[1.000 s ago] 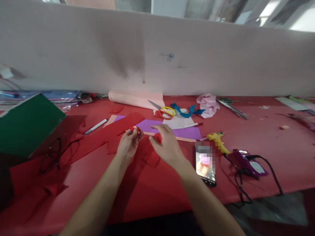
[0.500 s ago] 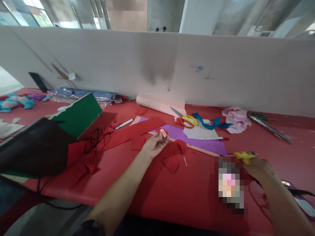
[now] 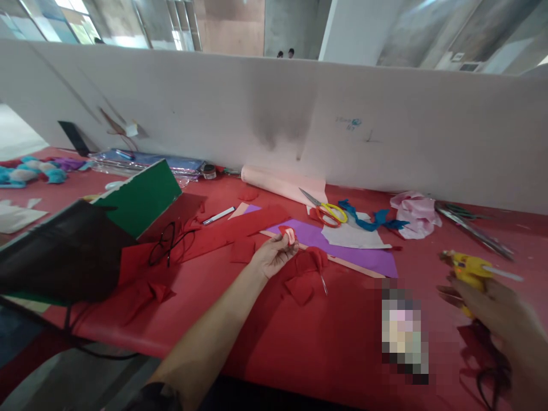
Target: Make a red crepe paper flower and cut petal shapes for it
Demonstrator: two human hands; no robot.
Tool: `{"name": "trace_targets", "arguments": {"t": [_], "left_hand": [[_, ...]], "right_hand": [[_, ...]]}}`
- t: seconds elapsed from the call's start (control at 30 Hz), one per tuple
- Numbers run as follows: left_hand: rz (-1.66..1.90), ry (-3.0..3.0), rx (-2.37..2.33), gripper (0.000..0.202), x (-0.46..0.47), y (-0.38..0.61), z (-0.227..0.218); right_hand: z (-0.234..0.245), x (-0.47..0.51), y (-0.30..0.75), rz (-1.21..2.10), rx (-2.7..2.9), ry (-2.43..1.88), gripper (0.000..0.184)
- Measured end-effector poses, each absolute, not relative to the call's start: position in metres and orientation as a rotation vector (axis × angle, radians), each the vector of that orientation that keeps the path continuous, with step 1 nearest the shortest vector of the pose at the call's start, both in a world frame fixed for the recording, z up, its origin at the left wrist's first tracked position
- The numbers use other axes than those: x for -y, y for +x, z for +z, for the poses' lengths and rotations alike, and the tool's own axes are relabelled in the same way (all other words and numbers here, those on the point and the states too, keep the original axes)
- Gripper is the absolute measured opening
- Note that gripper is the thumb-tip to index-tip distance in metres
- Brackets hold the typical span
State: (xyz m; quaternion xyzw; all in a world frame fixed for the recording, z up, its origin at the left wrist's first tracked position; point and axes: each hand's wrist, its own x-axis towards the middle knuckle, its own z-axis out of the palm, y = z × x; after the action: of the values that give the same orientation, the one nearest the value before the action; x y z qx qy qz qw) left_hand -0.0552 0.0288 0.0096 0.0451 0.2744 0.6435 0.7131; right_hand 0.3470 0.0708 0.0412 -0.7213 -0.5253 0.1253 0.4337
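My left hand (image 3: pixel 274 257) pinches a small folded piece of red and pink fabric (image 3: pixel 289 235) between thumb and fingertips, above the middle of the table. At the right, my right hand (image 3: pixel 486 299) is around the handle of a yellow glue gun (image 3: pixel 470 269), held above the tabletop. A white glue stick (image 3: pixel 505 273) pokes out of the gun's back end, and its nozzle points left. Red fabric pieces (image 3: pixel 302 288) lie just below my left hand, with tweezers (image 3: pixel 322 279) beside them. Under and behind that hand is a purple sheet (image 3: pixel 355 248).
Scissors (image 3: pixel 325 208), a blue fabric strip (image 3: pixel 374 220) and crumpled pink fabric (image 3: pixel 415 214) lie farther back. Black glasses (image 3: pixel 169 244) rest on red cloth near a marker (image 3: pixel 219 216). A green board (image 3: pixel 145 197) stands left. A pixelated object (image 3: pixel 405 331) lies at front right. A white partition (image 3: pixel 192 108) closes the back.
My right hand has raised the glue gun and turned it, moving right, away from the pixelated object. My left hand keeps its pinch on the fabric piece. The view has shifted slightly.
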Motion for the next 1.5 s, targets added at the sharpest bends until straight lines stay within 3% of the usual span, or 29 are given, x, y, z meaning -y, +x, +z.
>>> {"name": "trace_targets", "arguments": {"t": [0.27,0.43,0.87,1.17,1.5], "left_hand": [[1.398,0.205,-0.677,0.009,-0.024,-0.048,0.010],[1.377,0.357,-0.666,0.013,-0.020,-0.047,0.009],[1.466,0.422,-0.800,0.031,-0.023,-0.048,0.005],[1.500,0.628,-0.968,0.029,-0.018,-0.036,0.007],[1.548,0.625,-1.032,0.027,-0.021,-0.042,0.005]], "right_hand": [[0.084,-0.010,0.197,1.201,0.952,-1.314,0.037],[0.062,-0.020,0.115,1.373,1.008,-1.136,0.036],[0.014,-0.043,0.066,1.347,1.020,-1.109,0.033],[0.008,-0.040,0.065,1.196,1.025,-1.092,0.025],[0.007,-0.042,0.066,1.337,0.927,-1.048,0.034]]}}
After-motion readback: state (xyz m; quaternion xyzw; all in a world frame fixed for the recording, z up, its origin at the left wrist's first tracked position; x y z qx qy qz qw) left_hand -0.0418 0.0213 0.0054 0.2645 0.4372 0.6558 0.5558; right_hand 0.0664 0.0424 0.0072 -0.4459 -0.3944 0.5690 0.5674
